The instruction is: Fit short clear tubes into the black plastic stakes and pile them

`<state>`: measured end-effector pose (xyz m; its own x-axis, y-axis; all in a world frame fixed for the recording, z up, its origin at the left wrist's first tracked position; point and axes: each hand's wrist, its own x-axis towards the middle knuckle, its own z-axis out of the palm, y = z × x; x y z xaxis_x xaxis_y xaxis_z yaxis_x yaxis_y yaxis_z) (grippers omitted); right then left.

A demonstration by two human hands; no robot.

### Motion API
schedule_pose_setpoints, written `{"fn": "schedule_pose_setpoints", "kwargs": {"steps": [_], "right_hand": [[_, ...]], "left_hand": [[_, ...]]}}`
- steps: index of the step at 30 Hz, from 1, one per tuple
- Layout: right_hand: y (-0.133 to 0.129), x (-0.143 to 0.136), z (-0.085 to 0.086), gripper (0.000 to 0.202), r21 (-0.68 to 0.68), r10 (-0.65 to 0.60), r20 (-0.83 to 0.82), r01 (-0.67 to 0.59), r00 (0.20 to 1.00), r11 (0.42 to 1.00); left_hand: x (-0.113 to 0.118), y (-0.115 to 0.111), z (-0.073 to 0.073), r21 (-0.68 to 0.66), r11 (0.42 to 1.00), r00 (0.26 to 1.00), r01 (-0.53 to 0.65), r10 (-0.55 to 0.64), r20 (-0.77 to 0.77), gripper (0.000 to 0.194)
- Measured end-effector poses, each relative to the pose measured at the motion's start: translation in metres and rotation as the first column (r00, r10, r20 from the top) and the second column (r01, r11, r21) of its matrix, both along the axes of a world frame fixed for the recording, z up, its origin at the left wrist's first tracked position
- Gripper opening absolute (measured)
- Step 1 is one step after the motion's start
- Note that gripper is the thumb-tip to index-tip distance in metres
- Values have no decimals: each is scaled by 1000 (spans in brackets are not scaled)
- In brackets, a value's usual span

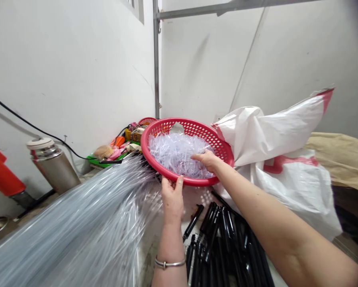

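Observation:
A red plastic basket (163,170) with a perforated wall is tilted toward me. Inside lies a heap of short clear plastic strips (173,149). At the near rim my left hand (172,195) grips the basket, thumb up against the edge and fingers partly hidden beneath. My right hand (207,159) reaches over the right side and touches the strips. Its thumb is stretched out to the left, while the other fingers are partly hidden among the strips; I see nothing lifted in it.
Long clear plastic tubes (86,223) spread at left. Several black rods (223,239) lie below the basket. White woven sacks (274,131) stand at right. A steel thermos (53,167) and a green tray (107,163) of small items sit near the left wall, with a black cable (32,123).

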<state>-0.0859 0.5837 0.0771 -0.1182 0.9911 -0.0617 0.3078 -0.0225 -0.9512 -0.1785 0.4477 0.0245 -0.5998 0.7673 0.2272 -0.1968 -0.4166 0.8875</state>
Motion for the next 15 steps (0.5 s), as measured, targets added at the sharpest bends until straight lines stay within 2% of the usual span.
{"fn": "schedule_pose_setpoints", "kwargs": {"steps": [4, 8, 15], "right_hand": [[2, -1, 6, 37, -19, -21, -35, 21, 999, 1000], [6, -4, 26, 32, 15, -23, -83, 25, 996, 1000], [6, -3, 53, 26, 73, -24, -97, 31, 995, 997]], "left_hand": [[-1, 0, 5, 58, 995, 993, 77, -82, 87, 50], [-2, -2, 8, 51, 994, 980, 95, -102, 170, 54], [4, 3, 3, -3, 994, 983, 109, -107, 150, 45]]}}
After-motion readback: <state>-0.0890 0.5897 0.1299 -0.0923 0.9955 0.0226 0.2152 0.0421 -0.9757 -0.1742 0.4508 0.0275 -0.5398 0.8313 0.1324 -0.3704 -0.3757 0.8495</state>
